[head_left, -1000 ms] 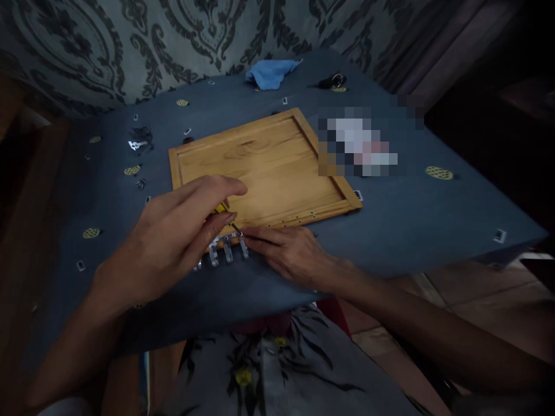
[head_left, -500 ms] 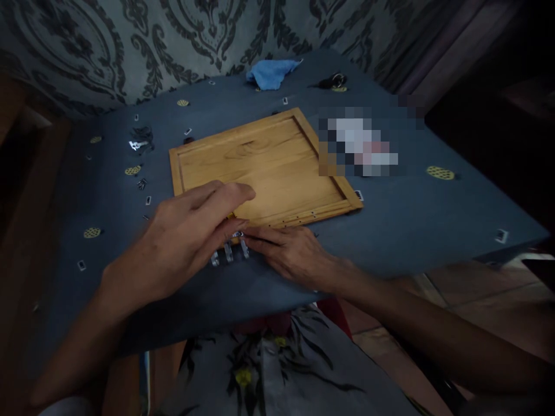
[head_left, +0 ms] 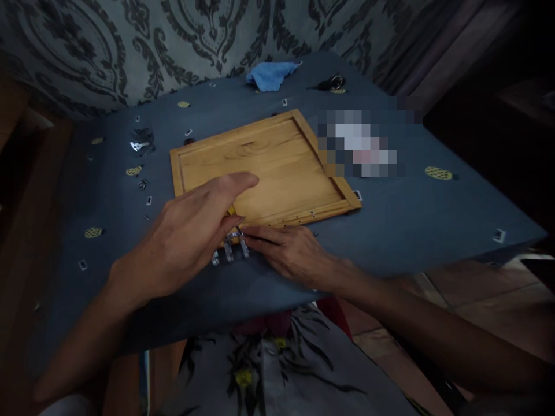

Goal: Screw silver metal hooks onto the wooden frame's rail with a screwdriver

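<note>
Nearest us is our patterned garment [head_left: 321,364], below the edge of the surface [head_left: 390,242]. Just past that edge sit the metal hooks [head_left: 229,249], joined by a strip at the board's near rim, left of its middle. The strip's long axis runs along that rim, rising slightly to the right; the prongs point back toward us.

Our right hand [head_left: 299,254] lies low with its fingers nearly straight and together, their tips at the right end of the strip; whether they pinch it or only press, we cannot tell. Our left hand [head_left: 186,237] is curled around the screwdriver [head_left: 231,210], one digit sticking out over the board, and it hides most of the handle. The yellow handle leans up and away from us, and the shaft slants down to the right, its tip by the strip's right end.

Beyond our hands the board [head_left: 273,167] lies flat and slightly turned, a raised rim framing its wood-grained panel; small dark dots mark the near rim. Left of it lie small screws [head_left: 143,184] and, farther back, a shiny metal piece [head_left: 137,146]. To the right is a pixelated patch. At the far side rest a crumpled blue cloth [head_left: 271,77] and a dark object with a ring [head_left: 332,82].
</note>
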Tool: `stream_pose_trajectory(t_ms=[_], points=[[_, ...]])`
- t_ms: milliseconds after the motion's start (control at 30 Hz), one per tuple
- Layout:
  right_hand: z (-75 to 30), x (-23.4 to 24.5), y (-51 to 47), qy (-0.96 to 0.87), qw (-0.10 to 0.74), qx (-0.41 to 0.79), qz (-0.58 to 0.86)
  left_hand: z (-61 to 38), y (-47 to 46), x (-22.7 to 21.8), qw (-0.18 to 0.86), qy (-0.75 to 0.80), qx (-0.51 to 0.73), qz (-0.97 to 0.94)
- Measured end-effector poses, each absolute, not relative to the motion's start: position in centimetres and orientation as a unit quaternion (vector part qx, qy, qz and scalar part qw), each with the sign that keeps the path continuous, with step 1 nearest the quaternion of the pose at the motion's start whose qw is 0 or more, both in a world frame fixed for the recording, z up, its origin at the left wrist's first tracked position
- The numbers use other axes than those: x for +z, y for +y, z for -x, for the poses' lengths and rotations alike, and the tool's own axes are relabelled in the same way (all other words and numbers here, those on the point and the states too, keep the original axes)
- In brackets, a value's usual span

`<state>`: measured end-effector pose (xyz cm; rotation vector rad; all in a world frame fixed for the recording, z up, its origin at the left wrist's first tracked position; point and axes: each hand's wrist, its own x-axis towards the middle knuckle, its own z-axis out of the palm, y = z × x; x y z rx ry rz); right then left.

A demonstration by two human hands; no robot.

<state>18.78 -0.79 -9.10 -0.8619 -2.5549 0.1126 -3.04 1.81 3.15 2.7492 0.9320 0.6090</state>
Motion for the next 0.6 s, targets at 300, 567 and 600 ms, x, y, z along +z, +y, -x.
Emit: stream_pose_trajectory(t_ms=[300,567,600], points=[[-18.9,-9.1,-0.9,-0.925,0.216,0.033,0.310,3.4,1.9,3.5,0.121,0.301,0.185,-0.928],[-18.8,-9.1,-0.8,-0.919,0.240,0.048,0.308,4.1,1.5,4.5,0.056,0.357,0.236,-0.902],[-18.8,-9.1,-0.8,-0.920,0.234,0.052,0.310,4.2,1.4,4.5,0.058,0.363,0.233,-0.900]])
